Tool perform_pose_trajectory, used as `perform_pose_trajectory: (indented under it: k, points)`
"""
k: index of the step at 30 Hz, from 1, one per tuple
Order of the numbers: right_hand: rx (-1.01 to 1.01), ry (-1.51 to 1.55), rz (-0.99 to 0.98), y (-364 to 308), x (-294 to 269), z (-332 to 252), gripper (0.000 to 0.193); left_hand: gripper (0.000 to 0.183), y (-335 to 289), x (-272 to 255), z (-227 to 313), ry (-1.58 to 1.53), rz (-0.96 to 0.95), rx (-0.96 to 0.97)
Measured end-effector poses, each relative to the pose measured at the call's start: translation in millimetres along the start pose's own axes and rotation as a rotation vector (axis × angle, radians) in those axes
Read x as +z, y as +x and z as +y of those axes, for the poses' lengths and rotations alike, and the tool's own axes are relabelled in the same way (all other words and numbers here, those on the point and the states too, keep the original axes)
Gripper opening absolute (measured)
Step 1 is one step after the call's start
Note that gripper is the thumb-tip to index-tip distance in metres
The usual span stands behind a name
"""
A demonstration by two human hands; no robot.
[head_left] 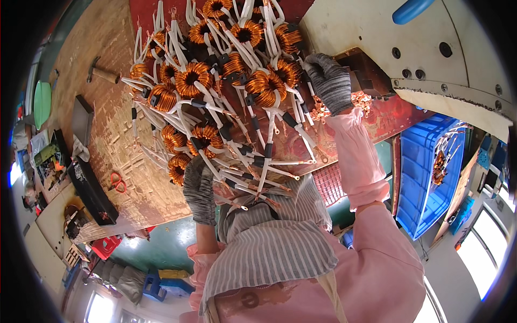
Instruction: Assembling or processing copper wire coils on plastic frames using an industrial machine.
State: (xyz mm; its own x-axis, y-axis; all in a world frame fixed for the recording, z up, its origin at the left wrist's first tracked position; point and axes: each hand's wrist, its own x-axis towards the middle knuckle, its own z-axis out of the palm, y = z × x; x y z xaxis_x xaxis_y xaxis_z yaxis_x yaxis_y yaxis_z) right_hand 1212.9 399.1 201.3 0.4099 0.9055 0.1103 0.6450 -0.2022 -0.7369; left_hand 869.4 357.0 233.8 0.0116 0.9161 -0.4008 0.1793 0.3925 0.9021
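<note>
A heap of copper-wound ring coils point(194, 79) with white sleeved wire leads and black bands lies on the bench in front of me. Several leads end in ring-shaped metal lugs. My left hand point(199, 185), in a grey knit glove, is at the near left side of the heap by a coil point(179, 168); its fingers are bent and partly covered by leads, so what they grip is hidden. On the heap's right side my right hand point(328, 82), gloved alike, has its fingers curled beside a coil point(285, 72). Whatever they hold is hidden. Loose copper lugs point(362, 101) lie next to its wrist.
A beige machine point(398, 32) with a dark metal part point(369, 75) stands at the right. Below it is a blue crate point(412, 188) holding coils. Left on the worn bench point(113, 156) are a hammer point(102, 72), red-handled scissors point(118, 183) and a long black tray point(91, 191).
</note>
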Motion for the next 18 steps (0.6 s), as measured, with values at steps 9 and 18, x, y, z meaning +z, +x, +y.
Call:
perform_pose_trajectory:
  k: [9,18]
  points:
    - [-0.35,0.09,-0.163,-59.4,-60.8,-101.4,0.019,0.024,-23.4,23.3,73.3,0.58,-0.099,0.485]
    - [-0.433,0.034,-0.305,-107.2,-42.7,-140.4,0.024,0.028,-33.4,45.1,89.4,0.437,-0.336,0.756]
